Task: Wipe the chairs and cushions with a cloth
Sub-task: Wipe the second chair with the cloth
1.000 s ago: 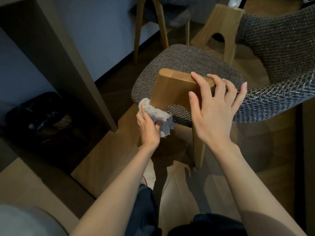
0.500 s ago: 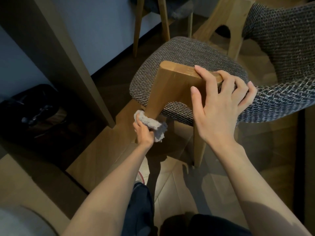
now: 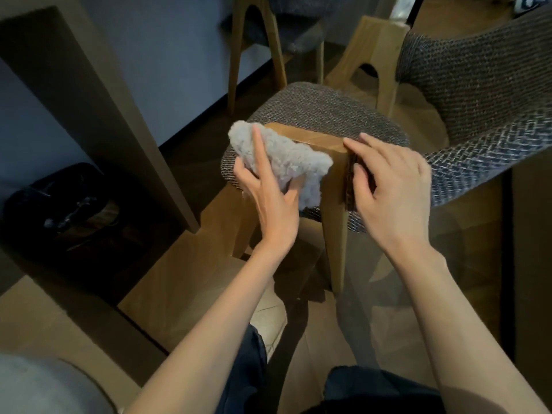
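A chair with a grey woven seat cushion (image 3: 322, 109) and a curved woven backrest (image 3: 484, 94) stands in front of me. Its near wooden leg block (image 3: 316, 138) rises at the seat's front edge. My left hand (image 3: 268, 198) holds a fluffy grey cloth (image 3: 283, 162) and presses it against the top left of that block, index finger stretched over the cloth. My right hand (image 3: 388, 186) grips the right side of the block where it meets the cushion, fingers curled around the edge.
A dark table leg (image 3: 98, 115) slants down on the left, with a black bin (image 3: 59, 210) on the floor beyond it. Another chair's wooden legs (image 3: 254, 49) stand at the back by the wall. My knees (image 3: 373, 389) are at the bottom.
My left hand has brought the cloth up from low on the chair leg to the top of the wooden block. My right hand has slid from the block's top to its right side.
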A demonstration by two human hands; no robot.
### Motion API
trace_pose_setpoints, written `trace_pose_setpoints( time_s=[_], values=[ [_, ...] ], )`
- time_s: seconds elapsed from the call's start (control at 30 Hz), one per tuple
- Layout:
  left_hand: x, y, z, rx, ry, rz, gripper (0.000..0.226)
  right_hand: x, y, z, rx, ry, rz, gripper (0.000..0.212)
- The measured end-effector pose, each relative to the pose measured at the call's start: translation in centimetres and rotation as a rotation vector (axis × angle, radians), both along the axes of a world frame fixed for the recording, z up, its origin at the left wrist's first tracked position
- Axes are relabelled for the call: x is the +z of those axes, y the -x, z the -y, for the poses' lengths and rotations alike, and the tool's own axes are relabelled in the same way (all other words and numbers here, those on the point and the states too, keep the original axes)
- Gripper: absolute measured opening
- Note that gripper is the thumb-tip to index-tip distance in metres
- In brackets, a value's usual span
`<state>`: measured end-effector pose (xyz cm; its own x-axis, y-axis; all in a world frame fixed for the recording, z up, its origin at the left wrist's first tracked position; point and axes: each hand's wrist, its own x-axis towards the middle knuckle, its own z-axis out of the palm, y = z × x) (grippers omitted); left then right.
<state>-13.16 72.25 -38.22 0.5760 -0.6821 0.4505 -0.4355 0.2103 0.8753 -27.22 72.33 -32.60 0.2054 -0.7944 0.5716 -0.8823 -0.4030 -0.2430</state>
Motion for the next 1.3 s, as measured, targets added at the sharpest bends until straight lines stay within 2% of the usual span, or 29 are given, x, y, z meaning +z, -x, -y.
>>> trace_pose_setpoints(
  time_s=[0.13,0.2,0.3,0.4,0.5,0.57,0.67,0.8,1.07,1.17,1.3],
  values=[
    [1.4,5.7,-1.1,0.021,-0.056,-0.054,0.090,0.2,3.2,-0.7,-0.186,0.029,-0.074,0.035],
    [0.7,8.5,-1.9,-0.010,-0.120,-0.057,0.095,0.3,4.3,-0.8,-0.171,0.032,-0.069,0.035],
    [-0.1,10.8,-1.7,0.035,-0.178,-0.144,0.089,0.0,5.3,-0.7,-0.103,0.039,-0.069,0.035],
    [-1.2,11.3,-1.3,0.050,-0.173,-0.187,0.085,-0.2,5.8,-0.6,-0.059,0.048,-0.068,0.036],
    [-3.0,11.2,-1.7,-0.023,-0.206,-0.239,0.092,-0.4,5.4,-0.6,-0.058,0.050,-0.095,0.038],
    [-4.8,11.3,-1.8,-0.060,-0.302,-0.272,0.097,-0.8,4.7,-0.7,-0.060,0.043,-0.130,0.039],
    [-6.7,11.5,-1.1,-0.049,-0.479,-0.305,0.085,-1.4,4.3,-0.6,-0.067,0.055,-0.188,0.043],
    [-9.1,11.3,-0.2,-0.017,-0.559,-0.252,0.079,-1.8,5.1,-0.1,-0.041,0.093,-0.244,0.046],
    [-13.3,12.4,0.0,-0.016,-0.613,-0.254,0.102,-3.0,5.4,0.0,-0.058,0.163,-0.284,0.052],
    [-15.6,13.1,0.0,-0.057,-0.739,-0.299,0.104,-3.3,5.4,0.0,-0.059,0.171,-0.295,0.056],
    [-19.4,13.7,0.1,-0.118,-0.973,-0.271,0.104,-3.8,6.1,0.0,-0.030,0.183,-0.321,0.059]
  ],
)
